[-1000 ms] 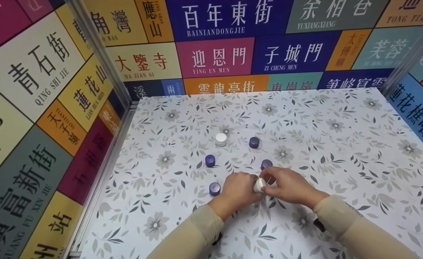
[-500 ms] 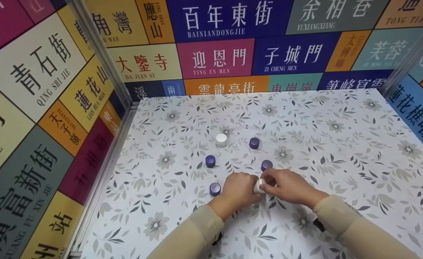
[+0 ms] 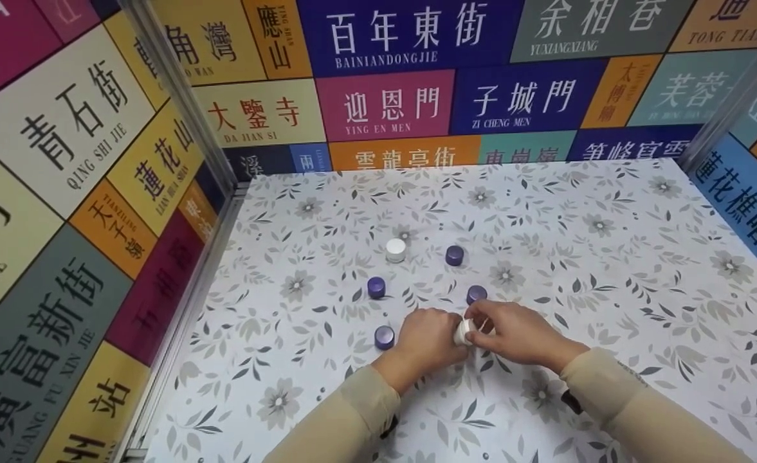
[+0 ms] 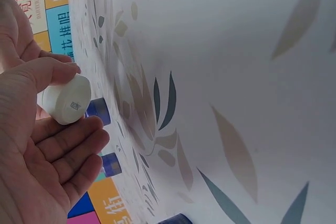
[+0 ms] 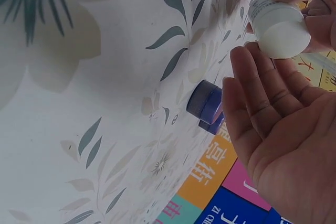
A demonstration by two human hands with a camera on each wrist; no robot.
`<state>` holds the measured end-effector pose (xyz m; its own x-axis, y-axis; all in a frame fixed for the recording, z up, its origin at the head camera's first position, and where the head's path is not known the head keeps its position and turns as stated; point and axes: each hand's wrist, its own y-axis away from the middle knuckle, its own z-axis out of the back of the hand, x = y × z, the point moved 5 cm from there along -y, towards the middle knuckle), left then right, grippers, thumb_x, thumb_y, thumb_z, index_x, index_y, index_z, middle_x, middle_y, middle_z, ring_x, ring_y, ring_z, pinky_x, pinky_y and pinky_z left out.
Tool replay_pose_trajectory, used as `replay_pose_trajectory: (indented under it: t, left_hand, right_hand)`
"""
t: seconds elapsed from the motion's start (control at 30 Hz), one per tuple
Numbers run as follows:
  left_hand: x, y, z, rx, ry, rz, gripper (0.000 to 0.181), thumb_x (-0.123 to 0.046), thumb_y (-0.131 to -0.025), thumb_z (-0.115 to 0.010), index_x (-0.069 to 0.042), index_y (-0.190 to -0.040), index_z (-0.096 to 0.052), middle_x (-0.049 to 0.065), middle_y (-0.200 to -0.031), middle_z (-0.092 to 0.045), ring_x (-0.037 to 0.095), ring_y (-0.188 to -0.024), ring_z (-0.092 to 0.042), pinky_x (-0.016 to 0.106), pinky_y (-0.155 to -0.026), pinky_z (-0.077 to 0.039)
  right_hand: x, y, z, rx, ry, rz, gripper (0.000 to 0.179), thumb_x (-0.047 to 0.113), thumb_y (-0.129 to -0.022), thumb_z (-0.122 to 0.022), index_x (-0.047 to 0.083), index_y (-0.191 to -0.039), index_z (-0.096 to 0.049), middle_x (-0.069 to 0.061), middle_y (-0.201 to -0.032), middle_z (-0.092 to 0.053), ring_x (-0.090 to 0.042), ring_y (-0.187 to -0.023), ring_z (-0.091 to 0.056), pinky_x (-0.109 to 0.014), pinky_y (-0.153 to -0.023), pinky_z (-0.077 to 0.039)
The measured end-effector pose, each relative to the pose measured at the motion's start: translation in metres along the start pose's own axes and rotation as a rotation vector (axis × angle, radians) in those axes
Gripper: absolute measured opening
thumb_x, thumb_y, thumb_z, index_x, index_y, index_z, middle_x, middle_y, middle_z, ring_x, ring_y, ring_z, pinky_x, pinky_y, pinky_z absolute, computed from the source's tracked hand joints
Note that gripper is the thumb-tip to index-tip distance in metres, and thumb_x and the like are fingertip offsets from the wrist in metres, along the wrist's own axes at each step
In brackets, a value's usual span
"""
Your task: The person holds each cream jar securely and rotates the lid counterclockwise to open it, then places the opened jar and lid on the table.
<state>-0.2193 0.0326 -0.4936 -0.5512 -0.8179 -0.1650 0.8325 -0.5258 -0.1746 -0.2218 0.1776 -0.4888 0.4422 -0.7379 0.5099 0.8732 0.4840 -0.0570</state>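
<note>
Both hands hold one small white round jar [image 3: 464, 332] between them, tipped on its side low over the table. My left hand [image 3: 426, 337] grips it from the left, thumb on top and fingers beneath. From the right, my right hand [image 3: 519, 331] pinches it between thumb and fingers. The left wrist view shows a small printed code on one flat face of the jar [image 4: 71, 103]. In the right wrist view, the jar [image 5: 281, 32] has a plain face and fine print around its side. A purple jar [image 3: 476, 295] stands just beyond the right fingertips.
Several more small jars stand on the floral table cover [image 3: 577, 257]: a purple one [image 3: 384, 337] beside the left hand, another purple one [image 3: 376, 287] farther back, a third [image 3: 455, 255], and a white one [image 3: 395, 250]. Panels with printed signs [image 3: 384, 103] border the table.
The right fingers have shifted slightly on the white jar, and its visible end has turned a little. Left hand and standing jars keep their places.
</note>
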Motion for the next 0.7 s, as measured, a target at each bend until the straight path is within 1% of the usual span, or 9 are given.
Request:
replay_pose_trajectory:
  t: [0.07,0.13,0.23,0.33,0.47,0.7]
  left_hand:
    - [0.0006,0.0004,-0.0001,-0.001,0.005,0.008,0.025,-0.041,-0.071,-0.077,-0.020,-0.070,-0.063,-0.005,-0.063,-0.059,0.019,-0.058,-0.059,0.037,-0.057,-0.049]
    - [0.0008,0.0007,-0.0001,-0.004,0.011,0.012,0.025,-0.041,-0.071,-0.078,-0.020,-0.071,-0.064,-0.005,-0.063,-0.060,0.019,-0.057,-0.058,0.037,-0.056,-0.049]
    - [0.0010,0.0007,0.0003,-0.010,0.013,0.013,0.025,-0.040,-0.071,-0.078,-0.020,-0.071,-0.064,-0.005,-0.063,-0.059,0.018,-0.055,-0.057,0.037,-0.055,-0.048]
    - [0.0006,0.0003,0.0010,-0.015,0.008,0.007,0.025,-0.039,-0.070,-0.078,-0.021,-0.069,-0.062,-0.006,-0.062,-0.059,0.018,-0.055,-0.057,0.036,-0.055,-0.048]
    - [0.0000,0.0006,0.0019,-0.023,0.001,-0.001,0.025,-0.039,-0.069,-0.078,-0.021,-0.069,-0.061,-0.005,-0.062,-0.059,0.018,-0.056,-0.057,0.036,-0.055,-0.048]
    - [0.0000,0.0014,0.0026,-0.039,0.003,-0.012,0.026,-0.040,-0.069,-0.077,-0.021,-0.068,-0.060,-0.004,-0.062,-0.059,0.019,-0.055,-0.058,0.037,-0.055,-0.048]
  right_hand:
    - [-0.0008,-0.0002,0.0003,-0.007,0.008,-0.027,0.028,0.042,-0.094,-0.065,0.019,-0.109,-0.064,0.013,-0.086,-0.066,-0.012,-0.079,-0.065,-0.038,-0.072,-0.050]
    - [-0.0018,-0.0002,0.0001,-0.012,0.014,-0.047,0.028,0.044,-0.096,-0.061,0.018,-0.107,-0.065,0.012,-0.083,-0.066,-0.011,-0.076,-0.064,-0.039,-0.070,-0.049]
    - [-0.0017,-0.0006,-0.0012,-0.010,0.009,-0.056,0.025,0.044,-0.097,-0.061,0.019,-0.103,-0.066,0.014,-0.081,-0.066,-0.007,-0.073,-0.062,-0.038,-0.069,-0.049]
    - [-0.0001,-0.0010,-0.0015,-0.011,0.002,-0.038,0.022,0.040,-0.092,-0.067,0.020,-0.102,-0.066,0.015,-0.082,-0.065,-0.007,-0.075,-0.063,-0.037,-0.070,-0.050]
    - [0.0014,-0.0019,-0.0010,-0.013,0.002,-0.007,0.024,0.035,-0.087,-0.072,0.020,-0.103,-0.065,0.015,-0.083,-0.064,-0.010,-0.078,-0.064,-0.036,-0.072,-0.049]
    - [0.0015,-0.0023,-0.0012,-0.007,0.007,0.018,0.024,0.035,-0.086,-0.072,0.020,-0.104,-0.065,0.015,-0.084,-0.063,-0.012,-0.077,-0.064,-0.036,-0.070,-0.049]
